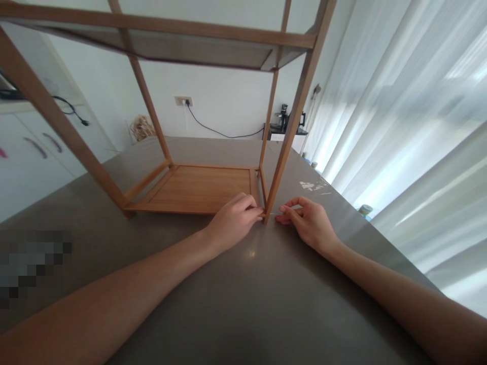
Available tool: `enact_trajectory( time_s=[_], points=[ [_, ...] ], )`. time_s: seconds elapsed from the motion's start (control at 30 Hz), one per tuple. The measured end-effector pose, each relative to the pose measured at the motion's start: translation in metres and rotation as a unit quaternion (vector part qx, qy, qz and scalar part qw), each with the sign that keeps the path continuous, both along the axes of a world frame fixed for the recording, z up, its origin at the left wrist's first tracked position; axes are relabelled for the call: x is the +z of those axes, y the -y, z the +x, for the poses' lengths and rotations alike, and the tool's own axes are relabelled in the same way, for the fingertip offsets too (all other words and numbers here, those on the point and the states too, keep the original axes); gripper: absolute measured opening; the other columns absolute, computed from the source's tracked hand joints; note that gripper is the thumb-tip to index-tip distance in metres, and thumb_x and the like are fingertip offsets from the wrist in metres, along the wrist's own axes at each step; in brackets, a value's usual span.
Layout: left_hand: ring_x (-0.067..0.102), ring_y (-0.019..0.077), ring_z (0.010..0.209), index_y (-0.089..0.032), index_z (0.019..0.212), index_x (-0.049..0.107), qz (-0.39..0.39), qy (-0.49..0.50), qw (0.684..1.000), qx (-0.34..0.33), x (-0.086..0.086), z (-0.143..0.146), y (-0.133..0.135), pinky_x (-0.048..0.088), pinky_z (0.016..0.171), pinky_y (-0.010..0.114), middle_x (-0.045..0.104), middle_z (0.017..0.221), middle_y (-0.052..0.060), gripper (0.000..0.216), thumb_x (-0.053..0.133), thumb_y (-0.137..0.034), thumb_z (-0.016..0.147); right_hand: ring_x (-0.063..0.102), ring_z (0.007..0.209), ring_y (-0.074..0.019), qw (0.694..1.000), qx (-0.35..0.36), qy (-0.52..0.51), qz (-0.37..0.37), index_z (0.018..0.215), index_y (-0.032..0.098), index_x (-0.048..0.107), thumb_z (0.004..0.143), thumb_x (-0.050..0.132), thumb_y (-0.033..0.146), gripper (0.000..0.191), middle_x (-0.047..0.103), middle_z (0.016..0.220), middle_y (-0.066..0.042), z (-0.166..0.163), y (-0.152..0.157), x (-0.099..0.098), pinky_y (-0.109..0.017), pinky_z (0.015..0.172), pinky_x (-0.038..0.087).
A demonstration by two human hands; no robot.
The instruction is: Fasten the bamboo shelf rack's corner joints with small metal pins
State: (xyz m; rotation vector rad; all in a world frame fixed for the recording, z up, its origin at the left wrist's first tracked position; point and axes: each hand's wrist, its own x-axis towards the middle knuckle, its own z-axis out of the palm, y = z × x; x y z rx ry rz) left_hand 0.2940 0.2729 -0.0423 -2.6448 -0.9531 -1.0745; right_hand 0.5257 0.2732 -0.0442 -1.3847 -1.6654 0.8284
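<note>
A wooden shelf frame (198,190) stands on a grey table (236,304), with a low bottom board and an upper shelf overhead. My left hand (234,220) is curled against the foot of the near right post (294,116), fingers closed at the corner. My right hand (308,220) rests on the table just right of that post, thumb and forefinger pinched on something thin and pale that I cannot make out. A fine pale line seems to run from the pinch toward the post.
White curtains (411,132) hang along the right side. A wall socket with a black cable (184,101) and a coffee machine (283,119) stand at the back. White cabinets (34,147) lie to the left. White specks (312,185) mark the table.
</note>
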Motion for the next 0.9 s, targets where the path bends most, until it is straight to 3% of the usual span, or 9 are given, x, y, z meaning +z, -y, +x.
enact_trajectory(
  time_s=[0.07,0.13,0.23,0.33,0.6,0.73,0.9],
  points=[
    [0.056,0.0166,0.084,-0.016,0.095,0.074,0.002,0.01,1.0,0.002,-0.002,0.001,-0.002,0.046,0.074,0.029,0.061,0.086,0.004,0.012,0.064,-0.021,0.092,0.077,0.084,-0.0252,0.995,-0.004,0.081,0.052,0.094,0.021,0.065,0.093,0.06,0.045,0.025,0.079,0.083,-0.007,0.002,0.002,0.003,-0.037,0.078,0.06],
    [0.056,0.0167,0.084,-0.016,0.095,0.074,0.004,0.014,1.0,0.002,-0.003,0.001,-0.003,0.046,0.074,0.03,0.062,0.086,0.004,0.012,0.064,-0.021,0.091,0.075,0.095,-0.0258,0.98,0.017,0.163,0.109,0.109,0.022,0.067,0.096,0.056,0.04,0.025,0.08,0.095,-0.006,0.005,0.005,0.005,-0.039,0.086,0.058],
    [0.057,0.0168,0.084,-0.016,0.095,0.075,0.006,0.021,1.0,0.0,-0.004,0.001,-0.002,0.046,0.074,0.03,0.062,0.086,0.004,0.012,0.065,-0.021,0.091,0.068,0.114,-0.0248,0.955,0.074,0.235,0.162,0.134,0.019,0.058,0.099,0.051,0.03,0.037,0.073,0.121,-0.008,0.009,0.009,0.005,-0.037,0.099,0.054],
    [0.057,0.0171,0.083,-0.017,0.095,0.075,0.007,0.026,1.0,-0.002,-0.005,0.001,-0.002,0.047,0.073,0.03,0.062,0.085,0.004,0.012,0.065,-0.02,0.091,0.064,0.121,-0.0239,0.94,0.104,0.271,0.179,0.139,0.015,0.054,0.1,0.046,0.026,0.041,0.066,0.132,-0.01,0.011,0.01,0.004,-0.034,0.103,0.051],
    [0.058,0.0175,0.085,-0.018,0.097,0.076,-0.006,0.037,0.999,-0.009,-0.005,0.001,-0.004,0.049,0.076,0.032,0.064,0.085,0.005,0.014,0.063,-0.02,0.092,0.066,0.118,-0.0205,0.955,0.118,0.223,0.158,0.135,0.022,0.044,0.101,0.047,0.026,0.034,0.074,0.119,-0.004,0.014,0.005,0.008,-0.036,0.094,0.054],
    [0.059,0.0179,0.085,-0.019,0.097,0.077,-0.006,0.037,0.999,-0.012,-0.007,-0.001,-0.005,0.05,0.076,0.033,0.066,0.086,0.005,0.015,0.063,-0.023,0.092,0.073,0.104,-0.0216,0.955,0.074,0.234,0.168,0.115,0.022,0.059,0.099,0.054,0.029,0.019,0.078,0.108,-0.003,0.015,0.004,0.007,-0.032,0.086,0.054],
    [0.061,0.0176,0.085,-0.02,0.096,0.077,-0.001,0.049,0.999,-0.017,-0.007,-0.002,-0.007,0.051,0.076,0.032,0.068,0.087,0.005,0.014,0.064,-0.024,0.092,0.075,0.087,-0.0227,0.946,0.06,0.27,0.171,0.099,0.023,0.076,0.098,0.054,0.037,0.026,0.079,0.098,-0.004,0.017,0.005,0.007,-0.03,0.077,0.052]
  ],
)
